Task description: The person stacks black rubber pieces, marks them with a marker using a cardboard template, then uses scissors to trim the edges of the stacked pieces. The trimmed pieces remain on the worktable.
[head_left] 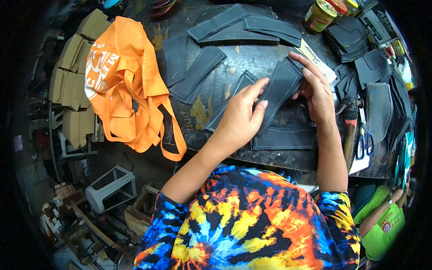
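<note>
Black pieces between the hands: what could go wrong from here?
The pieces between the left hand and right hand look slightly offset at the upper end, so some might slip out of line.

The front stack lies near the table edge; a wrist could brush it off.

The hammer sits close beside the right forearm, so an outward move might knock it.

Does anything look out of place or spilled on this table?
The orange cloth bag looks a little out of place: it slumps over the left of the table, a strap drooping past the edge, while black strips lie in fanned stacks. I see no spill.
</note>
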Motion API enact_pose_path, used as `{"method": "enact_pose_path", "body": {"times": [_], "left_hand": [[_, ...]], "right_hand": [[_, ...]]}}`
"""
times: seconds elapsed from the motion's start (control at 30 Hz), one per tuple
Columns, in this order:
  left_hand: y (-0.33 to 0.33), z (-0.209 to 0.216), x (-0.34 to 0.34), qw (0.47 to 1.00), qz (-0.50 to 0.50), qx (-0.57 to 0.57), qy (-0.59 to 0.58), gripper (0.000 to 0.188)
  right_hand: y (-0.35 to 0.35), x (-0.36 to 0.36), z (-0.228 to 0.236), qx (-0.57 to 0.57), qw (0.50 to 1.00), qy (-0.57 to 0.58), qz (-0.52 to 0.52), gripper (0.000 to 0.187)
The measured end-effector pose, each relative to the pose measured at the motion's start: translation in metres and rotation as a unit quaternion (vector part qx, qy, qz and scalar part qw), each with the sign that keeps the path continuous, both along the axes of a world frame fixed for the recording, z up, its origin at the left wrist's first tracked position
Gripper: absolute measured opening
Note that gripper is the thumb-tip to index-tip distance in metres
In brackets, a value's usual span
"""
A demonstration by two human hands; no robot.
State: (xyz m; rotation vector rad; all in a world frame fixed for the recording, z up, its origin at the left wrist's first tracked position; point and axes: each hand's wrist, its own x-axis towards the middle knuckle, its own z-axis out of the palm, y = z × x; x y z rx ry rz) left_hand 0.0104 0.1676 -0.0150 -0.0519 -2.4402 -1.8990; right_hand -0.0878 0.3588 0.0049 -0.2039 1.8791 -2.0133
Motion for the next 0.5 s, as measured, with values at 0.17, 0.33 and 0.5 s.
{"method": "enact_pose_path", "body": {"times": [0.17,0.33,0.5], "left_hand": [[-0.003,0.008,0.001,0.998,-0.028,-0.046,0.03,0.045],[-0.043,0.014,0.003,0.945,0.099,-0.299,0.084,0.037],[-0.082,0.002,0.004,0.949,0.155,-0.275,0.012,0.041]], "right_hand": [[-0.004,0.006,-0.002,0.063,0.995,0.083,0.006,0.052],[-0.004,0.002,-0.008,0.076,0.981,0.169,-0.057,0.048],[-0.003,-0.002,-0.017,0.137,0.943,0.294,-0.077,0.043]]}}
